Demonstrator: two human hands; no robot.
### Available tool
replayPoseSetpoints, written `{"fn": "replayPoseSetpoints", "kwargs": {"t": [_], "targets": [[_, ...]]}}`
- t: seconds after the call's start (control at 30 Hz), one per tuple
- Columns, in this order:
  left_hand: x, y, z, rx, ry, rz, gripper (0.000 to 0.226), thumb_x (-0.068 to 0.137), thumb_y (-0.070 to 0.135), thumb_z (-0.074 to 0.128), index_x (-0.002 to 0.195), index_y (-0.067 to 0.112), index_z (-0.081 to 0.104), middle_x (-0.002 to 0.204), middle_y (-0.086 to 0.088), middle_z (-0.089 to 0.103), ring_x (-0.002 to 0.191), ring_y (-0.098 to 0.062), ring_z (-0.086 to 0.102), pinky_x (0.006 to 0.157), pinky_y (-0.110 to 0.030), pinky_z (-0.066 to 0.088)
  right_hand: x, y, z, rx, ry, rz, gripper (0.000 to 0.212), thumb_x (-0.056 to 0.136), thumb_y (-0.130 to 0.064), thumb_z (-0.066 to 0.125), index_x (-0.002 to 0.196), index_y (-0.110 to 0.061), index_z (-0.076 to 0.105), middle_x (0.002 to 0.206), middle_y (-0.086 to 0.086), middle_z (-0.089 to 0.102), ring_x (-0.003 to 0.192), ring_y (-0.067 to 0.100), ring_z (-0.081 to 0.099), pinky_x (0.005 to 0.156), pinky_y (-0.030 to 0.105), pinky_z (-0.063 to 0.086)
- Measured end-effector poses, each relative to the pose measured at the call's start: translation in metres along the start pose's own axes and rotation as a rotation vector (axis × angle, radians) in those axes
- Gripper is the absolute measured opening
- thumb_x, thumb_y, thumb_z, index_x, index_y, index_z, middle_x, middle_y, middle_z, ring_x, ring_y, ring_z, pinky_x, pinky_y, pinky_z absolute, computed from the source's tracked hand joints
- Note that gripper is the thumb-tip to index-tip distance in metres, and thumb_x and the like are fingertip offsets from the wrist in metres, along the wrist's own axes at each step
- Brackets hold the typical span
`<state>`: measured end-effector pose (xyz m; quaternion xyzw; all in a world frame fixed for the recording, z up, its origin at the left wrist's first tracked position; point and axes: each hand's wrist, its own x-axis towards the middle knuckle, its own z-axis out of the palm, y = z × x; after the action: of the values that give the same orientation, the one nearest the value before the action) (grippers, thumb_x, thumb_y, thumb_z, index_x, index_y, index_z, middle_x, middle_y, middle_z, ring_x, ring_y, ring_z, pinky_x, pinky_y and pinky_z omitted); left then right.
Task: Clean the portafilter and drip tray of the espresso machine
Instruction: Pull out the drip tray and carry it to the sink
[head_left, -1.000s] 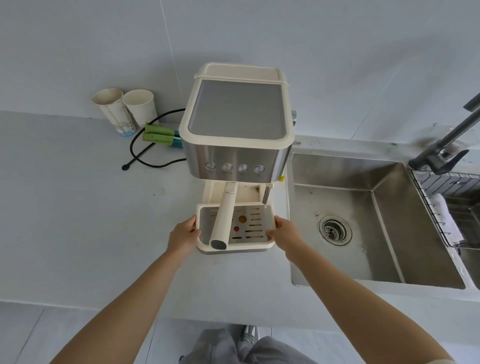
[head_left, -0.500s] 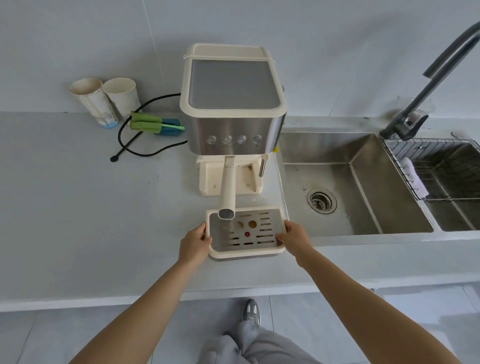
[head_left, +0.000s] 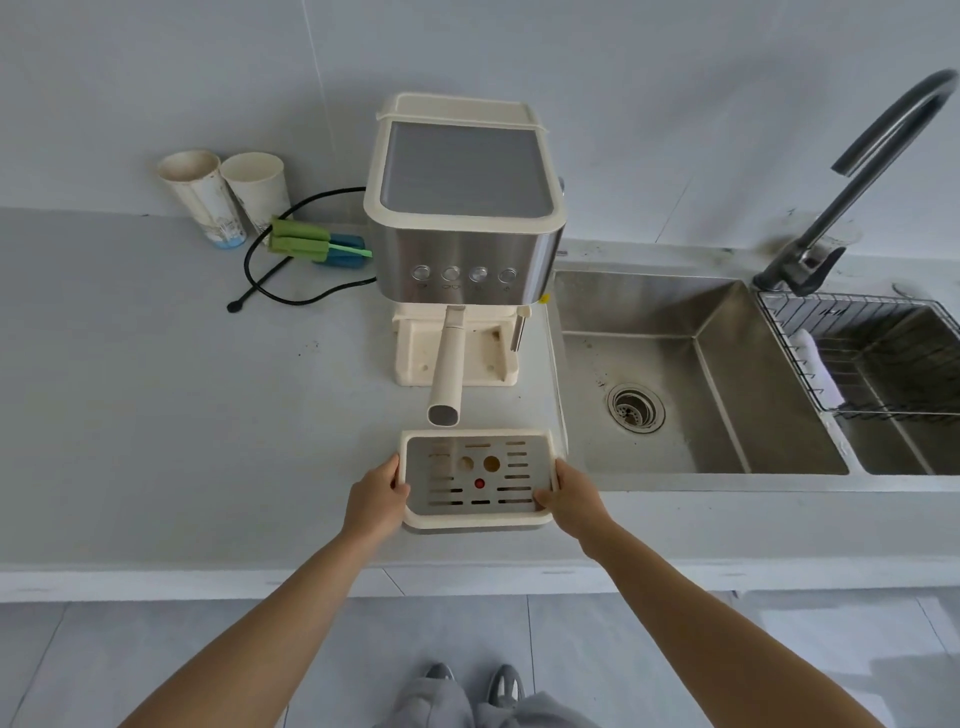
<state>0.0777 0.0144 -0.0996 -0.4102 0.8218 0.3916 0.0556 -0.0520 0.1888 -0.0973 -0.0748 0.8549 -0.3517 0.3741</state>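
Drip tray (head_left: 483, 518) level, long axis crosswise, left hand (head_left: 373, 501), right hand (head_left: 574, 501) gripping ends

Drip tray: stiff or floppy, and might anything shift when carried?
Probably stiff: the drip tray holds its boxy shape with left hand and right hand gripping only its sides. Its slotted grate looks like a separate insert, so tilting might loosen it.

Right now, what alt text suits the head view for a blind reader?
The left hand and right hand grip the sides of a cream drip tray, apart from the espresso machine behind it. The portafilter handle juts from the machine; a steel sink lies to the right.
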Motion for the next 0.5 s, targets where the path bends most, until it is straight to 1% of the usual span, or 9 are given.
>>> {"fn": "replayPoseSetpoints", "kwargs": {"t": [0.1, 0.13, 0.17, 0.23, 0.3, 0.33, 0.4, 0.47, 0.5], "targets": [[-0.003, 0.004, -0.001, 0.005, -0.022, -0.004, 0.026, 0.092, 0.007, 0.042, 0.115, 0.004, 0.054, 0.094, -0.011, 0.060, 0.081, -0.022, 0.049, 0.069, -0.030, 0.037, 0.001, 0.000, -0.002, -0.048, -0.024, -0.028, 0.033, 0.089, -0.004, 0.051, 0.121, -0.005, 0.043, 0.117, 0.013, 0.058, 0.108, 0.027, 0.056, 0.084, 0.030, 0.048], [-0.005, 0.007, -0.002, 0.007, -0.020, 0.000, 0.027, 0.092, 0.009, 0.044, 0.116, 0.003, 0.052, 0.098, -0.011, 0.061, 0.083, -0.023, 0.051, 0.072, -0.031, 0.039, 0.001, 0.000, -0.003, -0.064, -0.029, -0.044, 0.035, 0.089, -0.006, 0.052, 0.121, -0.005, 0.040, 0.117, 0.013, 0.058, 0.108, 0.027, 0.056, 0.082, 0.029, 0.049], [-0.008, 0.009, -0.002, 0.025, -0.008, 0.025, 0.029, 0.092, 0.012, 0.046, 0.120, 0.004, 0.048, 0.103, -0.010, 0.061, 0.088, -0.025, 0.054, 0.075, -0.031, 0.042, 0.002, 0.000, -0.003, -0.090, -0.029, -0.066, 0.037, 0.088, -0.007, 0.054, 0.121, -0.005, 0.037, 0.116, 0.013, 0.057, 0.106, 0.027, 0.057, 0.079, 0.028, 0.050], [-0.012, 0.012, -0.002, 0.113, 0.023, 0.136, 0.044, 0.093, 0.017, 0.049, 0.134, 0.007, 0.037, 0.126, -0.009, 0.054, 0.109, -0.027, 0.055, 0.086, -0.032, 0.045, 0.003, 0.000, -0.003, -0.172, 0.005, -0.155, 0.043, 0.087, -0.010, 0.057, 0.122, -0.008, 0.034, 0.116, 0.011, 0.054, 0.104, 0.026, 0.056, 0.080, 0.030, 0.053], [-0.016, 0.016, 0.000, 0.229, 0.009, 0.275, 0.055, 0.092, 0.023, 0.051, 0.141, 0.013, 0.028, 0.143, -0.006, 0.038, 0.125, -0.023, 0.046, 0.094, -0.030, 0.043, 0.005, -0.001, -0.002, -0.302, 0.035, -0.291, 0.045, 0.084, -0.016, 0.060, 0.123, -0.013, 0.037, 0.118, 0.007, 0.048, 0.111, 0.023, 0.048, 0.093, 0.036, 0.049], [-0.016, 0.018, 0.003, 0.293, -0.018, 0.327, 0.057, 0.091, 0.026, 0.052, 0.142, 0.016, 0.028, 0.147, -0.006, 0.031, 0.129, -0.022, 0.041, 0.097, -0.030, 0.042, 0.004, -0.002, -0.002, -0.381, 0.031, -0.355, 0.043, 0.084, -0.020, 0.061, 0.122, -0.014, 0.040, 0.121, 0.005, 0.045, 0.115, 0.021, 0.042, 0.100, 0.035, 0.044], [-0.015, 0.021, 0.008, 0.429, -0.068, 0.395, 0.059, 0.089, 0.032, 0.055, 0.141, 0.020, 0.032, 0.151, -0.008, 0.020, 0.132, -0.024, 0.037, 0.103, -0.031, 0.039, 0.003, -0.003, -0.002, -0.532, -0.009, -0.430, 0.043, 0.083, -0.029, 0.062, 0.121, -0.016, 0.046, 0.132, 0.005, 0.034, 0.124, 0.020, 0.029, 0.106, 0.032, 0.033], [-0.012, 0.023, 0.012, 0.560, -0.113, 0.425, 0.061, 0.088, 0.036, 0.055, 0.142, 0.021, 0.031, 0.155, -0.009, 0.010, 0.137, -0.028, 0.028, 0.110, -0.036, 0.033, 0.004, -0.002, -0.003, -0.700, -0.033, -0.487, 0.049, 0.082, -0.038, 0.062, 0.124, -0.020, 0.046, 0.143, 0.006, 0.021, 0.135, 0.024, 0.016, 0.113, 0.040, 0.027], [-0.011, 0.025, 0.013, 0.604, -0.136, 0.427, 0.062, 0.088, 0.038, 0.055, 0.142, 0.021, 0.030, 0.156, -0.009, 0.006, 0.140, -0.029, 0.022, 0.112, -0.038, 0.030, 0.005, -0.002, -0.003, -0.763, -0.052, -0.509, 0.052, 0.081, -0.041, 0.062, 0.126, -0.023, 0.045, 0.148, 0.006, 0.013, 0.139, 0.027, 0.008, 0.116, 0.045, 0.022]]}}
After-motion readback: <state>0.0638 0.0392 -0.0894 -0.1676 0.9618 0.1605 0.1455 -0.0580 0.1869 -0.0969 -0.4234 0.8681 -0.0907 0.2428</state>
